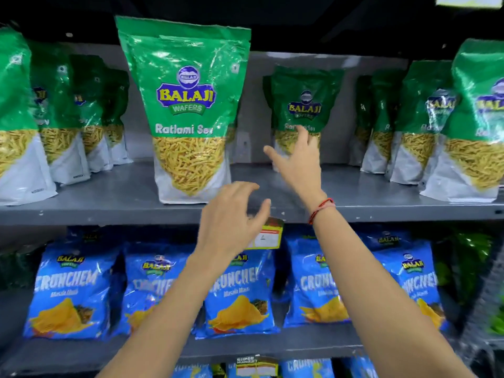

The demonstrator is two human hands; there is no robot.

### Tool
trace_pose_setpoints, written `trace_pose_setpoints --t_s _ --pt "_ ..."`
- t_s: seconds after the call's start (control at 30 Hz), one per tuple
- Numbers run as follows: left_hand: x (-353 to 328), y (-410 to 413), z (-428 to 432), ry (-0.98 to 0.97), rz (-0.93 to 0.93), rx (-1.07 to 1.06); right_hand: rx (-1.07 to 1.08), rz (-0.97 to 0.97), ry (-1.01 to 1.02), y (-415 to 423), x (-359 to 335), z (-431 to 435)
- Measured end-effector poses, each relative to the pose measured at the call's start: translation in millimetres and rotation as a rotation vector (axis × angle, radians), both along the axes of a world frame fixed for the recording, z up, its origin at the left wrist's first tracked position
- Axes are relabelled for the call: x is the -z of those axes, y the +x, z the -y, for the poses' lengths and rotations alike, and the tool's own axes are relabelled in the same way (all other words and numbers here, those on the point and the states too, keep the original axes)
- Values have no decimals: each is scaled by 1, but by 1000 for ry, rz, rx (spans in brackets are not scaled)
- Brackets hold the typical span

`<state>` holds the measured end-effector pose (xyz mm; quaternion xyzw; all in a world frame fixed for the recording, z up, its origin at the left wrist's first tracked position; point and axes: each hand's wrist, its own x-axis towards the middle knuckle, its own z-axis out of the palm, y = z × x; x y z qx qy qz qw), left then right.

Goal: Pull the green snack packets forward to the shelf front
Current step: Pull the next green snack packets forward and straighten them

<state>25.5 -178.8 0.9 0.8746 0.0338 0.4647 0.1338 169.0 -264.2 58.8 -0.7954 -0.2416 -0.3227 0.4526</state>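
We have our right hand [297,159] stretched deep over the grey shelf [109,197], fingers spread wide and holding nothing, its fingertips in front of, perhaps just touching, the green packet [305,105] that stands alone near the shelf's back wall. Our left hand [231,216] hovers by the shelf's front edge, fingers loosely curled and apart, also empty. One tall green packet [188,110] already stands at the front edge, to the left of our hands; further rows of green packets [68,110] run back at the left and right ends. The risk from here, as we judge it: the back packet is upright on a narrow base, so a pull high on its face could tip it forward flat. Our forearm sweeping sideways could also knock the front packet off the edge.
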Motion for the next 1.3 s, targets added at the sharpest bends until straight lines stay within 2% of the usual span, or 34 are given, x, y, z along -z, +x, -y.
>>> trace_pose_setpoints --t_s 0.13,0.33,0.4,0.53,1.0,1.3 --pt "-5 47 25 127 -174 48 48 -72 -63 41 -5 23" --pt "2 86 36 228 -353 -90 58 -175 -181 89 -3 40" --pt "5 89 37 283 -325 -157 59 -201 -209 103 -3 41" --pt "10 90 40 271 -231 -166 56 -243 -228 127 -1 35" --pt "11 91 42 272 -234 -206 84 -330 -103 168 -12 -6" --pt "11 90 44 277 -210 -235 65 -286 -81 160 -13 2"
